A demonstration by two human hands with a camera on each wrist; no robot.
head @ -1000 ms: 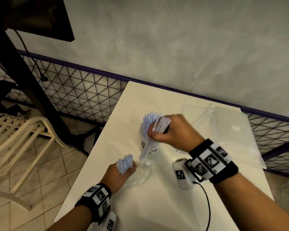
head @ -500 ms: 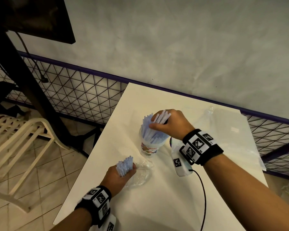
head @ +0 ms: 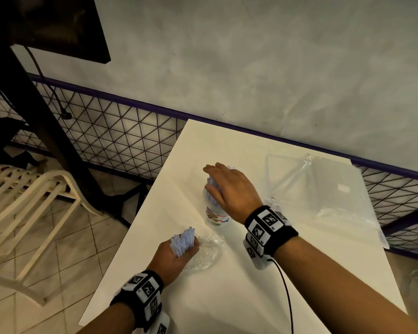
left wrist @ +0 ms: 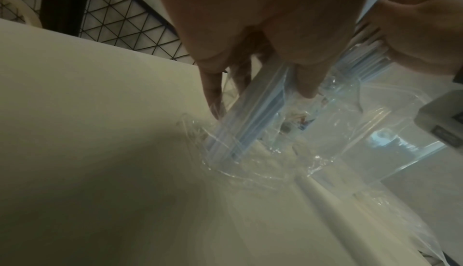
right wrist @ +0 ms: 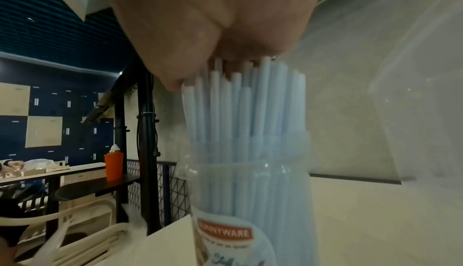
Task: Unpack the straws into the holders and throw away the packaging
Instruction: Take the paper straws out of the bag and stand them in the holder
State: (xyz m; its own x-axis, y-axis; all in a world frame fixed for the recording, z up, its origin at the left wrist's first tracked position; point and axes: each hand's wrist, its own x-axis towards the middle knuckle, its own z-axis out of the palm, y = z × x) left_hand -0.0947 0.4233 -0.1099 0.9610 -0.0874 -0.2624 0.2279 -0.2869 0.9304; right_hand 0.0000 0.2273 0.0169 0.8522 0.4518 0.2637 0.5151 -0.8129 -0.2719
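Observation:
A clear plastic holder point(head: 215, 216) point(right wrist: 240, 211) with a red label stands mid-table, full of pale blue straws point(right wrist: 245, 112) point(head: 209, 189). My right hand point(head: 223, 184) point(right wrist: 208, 38) lies flat on the straw tops, fingers straight, palm pressing down. Near the table's left edge my left hand point(head: 176, 256) point(left wrist: 255, 38) grips a bundle of pale blue straws point(head: 184, 239) point(left wrist: 250, 120), still partly inside a crumpled clear bag point(head: 206, 254) point(left wrist: 273, 163) that rests on the table.
A large flat clear plastic bag point(head: 323, 189) lies at the table's far right. The white table point(head: 227, 297) stands against a wire mesh fence point(head: 111, 138) and grey wall. A cream slatted chair point(head: 27, 201) is on the left floor.
My right hand let go of the straws it was feeding into the holder and flattened on top of them. The straws sank upright into the holder. The left hand stayed put.

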